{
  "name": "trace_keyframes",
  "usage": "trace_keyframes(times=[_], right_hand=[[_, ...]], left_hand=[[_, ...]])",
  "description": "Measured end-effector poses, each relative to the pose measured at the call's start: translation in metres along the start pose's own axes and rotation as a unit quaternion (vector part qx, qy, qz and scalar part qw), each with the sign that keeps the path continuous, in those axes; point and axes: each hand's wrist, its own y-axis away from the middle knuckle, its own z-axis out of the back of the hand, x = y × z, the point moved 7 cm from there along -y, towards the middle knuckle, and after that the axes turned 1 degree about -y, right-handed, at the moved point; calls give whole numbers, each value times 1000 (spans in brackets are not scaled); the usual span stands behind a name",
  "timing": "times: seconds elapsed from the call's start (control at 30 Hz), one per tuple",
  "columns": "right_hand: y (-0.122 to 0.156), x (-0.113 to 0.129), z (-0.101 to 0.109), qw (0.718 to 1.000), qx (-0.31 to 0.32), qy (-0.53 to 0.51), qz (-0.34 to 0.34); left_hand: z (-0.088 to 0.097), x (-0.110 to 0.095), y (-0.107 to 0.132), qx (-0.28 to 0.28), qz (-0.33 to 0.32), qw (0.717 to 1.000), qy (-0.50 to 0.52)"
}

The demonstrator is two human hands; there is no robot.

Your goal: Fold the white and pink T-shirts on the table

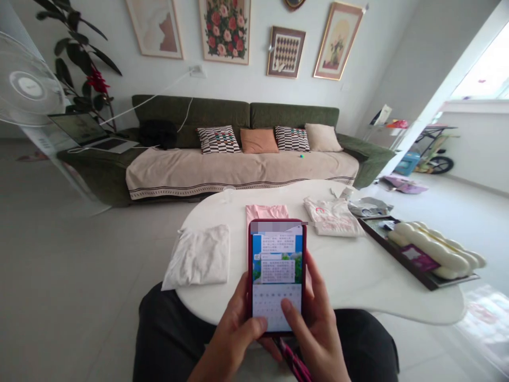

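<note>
A red-cased phone (277, 265) with a lit chat screen and keyboard is held upright over the near edge of a white table (358, 281). My left hand (230, 339) wraps its left side, thumb on the lower screen. My right hand (318, 329) grips the right side, thumb on the keyboard. A pink strap (292, 363) hangs below the phone. On the table behind lie a folded pink garment (265, 212), a folded white garment (201, 254) at the left and a folded white printed shirt (332, 216) at the right.
A dark tray (421, 270) with a cream bubble-shaped cushion (433, 246) sits at the table's right. A green sofa (238, 148) with pillows, a laptop (89, 132) and a plant stands behind. A fan (24, 85) is at the left. My dark-trousered legs are below.
</note>
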Motion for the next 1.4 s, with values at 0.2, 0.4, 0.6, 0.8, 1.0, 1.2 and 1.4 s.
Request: trace_keyframes(times=[0.2, 0.4, 0.6, 0.8, 1.0, 1.2, 1.4], right_hand=[[0, 7, -4, 996, 81, -31, -4], [0, 7, 1, 1000, 28, -9, 1], [0, 4, 2, 998, 30, -53, -16], [2, 2, 6, 998, 27, -54, -12], [3, 8, 8, 996, 29, -83, 6], [3, 8, 12, 997, 15, -71, -5], [3, 10, 12, 996, 24, -82, 9]], left_hand=[[0, 0, 0, 11, -4, 1000, 11], [-1, 1, -3, 0, 1, 1000, -7], [-6, -2, -4, -2, 7, 1000, -5], [-11, -2, -11, -18, 15, 999, -25], [-11, 2, -19, -11, -3, 999, 45], [-17, -1, -15, 35, 10, 999, 30], [-15, 3, -16, 39, -7, 998, 46]])
